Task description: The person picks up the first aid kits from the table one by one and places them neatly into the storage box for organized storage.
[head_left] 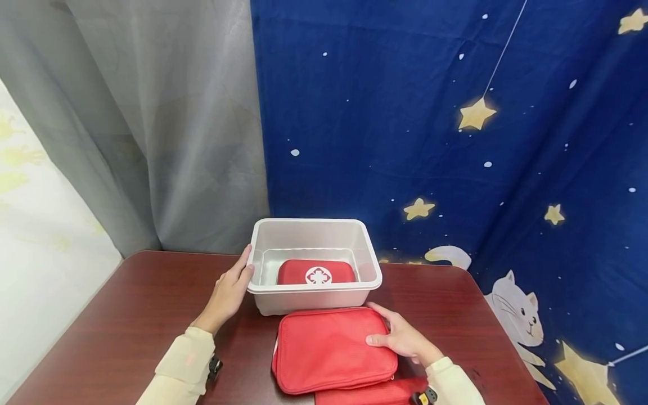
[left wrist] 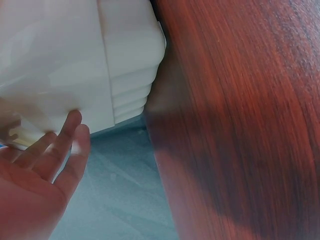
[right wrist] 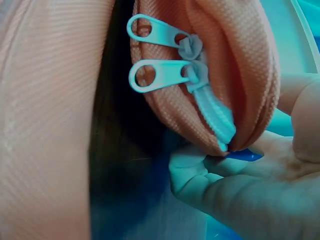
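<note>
A white plastic bin [head_left: 316, 298] stands on the table, and a red first-aid case [head_left: 293, 272] with a white cross emblem lies inside it. My left hand [head_left: 229, 292] rests against the bin's left side; in the left wrist view its extended fingers [left wrist: 65, 142] touch the outer wall. In front of the bin, my right hand [head_left: 405, 337] grips a red zippered pouch [head_left: 331, 351] by its right edge, thumb on top. Two zipper pulls [right wrist: 160, 75] on the pouch show close up in the right wrist view, with fingers curled under its edge.
Another red fabric item [head_left: 364, 395] lies partly under the pouch at the near edge of view. The dark reddish wooden table [head_left: 152, 315] backs onto a grey curtain [head_left: 202, 140] and a blue star-patterned curtain [head_left: 364, 140].
</note>
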Tool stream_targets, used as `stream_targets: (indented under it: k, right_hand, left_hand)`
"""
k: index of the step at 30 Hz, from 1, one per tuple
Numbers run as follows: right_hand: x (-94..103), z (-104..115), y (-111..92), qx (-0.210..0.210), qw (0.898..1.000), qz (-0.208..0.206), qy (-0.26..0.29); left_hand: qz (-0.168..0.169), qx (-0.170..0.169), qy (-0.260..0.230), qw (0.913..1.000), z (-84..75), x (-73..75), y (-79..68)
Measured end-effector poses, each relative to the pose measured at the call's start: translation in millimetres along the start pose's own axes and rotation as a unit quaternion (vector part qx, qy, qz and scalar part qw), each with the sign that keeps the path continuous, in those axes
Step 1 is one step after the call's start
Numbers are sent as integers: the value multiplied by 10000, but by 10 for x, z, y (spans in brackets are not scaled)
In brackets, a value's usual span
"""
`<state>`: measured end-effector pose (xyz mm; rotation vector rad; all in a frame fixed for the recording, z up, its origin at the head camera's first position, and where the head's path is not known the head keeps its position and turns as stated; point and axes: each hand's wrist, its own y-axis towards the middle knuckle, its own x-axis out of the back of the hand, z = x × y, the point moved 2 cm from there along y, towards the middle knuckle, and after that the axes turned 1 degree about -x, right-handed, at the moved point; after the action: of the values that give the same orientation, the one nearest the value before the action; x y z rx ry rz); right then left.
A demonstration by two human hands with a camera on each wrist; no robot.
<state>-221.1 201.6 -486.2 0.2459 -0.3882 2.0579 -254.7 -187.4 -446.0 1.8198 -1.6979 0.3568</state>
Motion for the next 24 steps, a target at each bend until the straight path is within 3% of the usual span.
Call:
stream_targets:
  k: [24]
  right_hand:
    - [-61, -61, -62, -82, 9998, 26, 184]
  left_hand:
    - [25, 51, -33, 10000, 3, -4, 3]
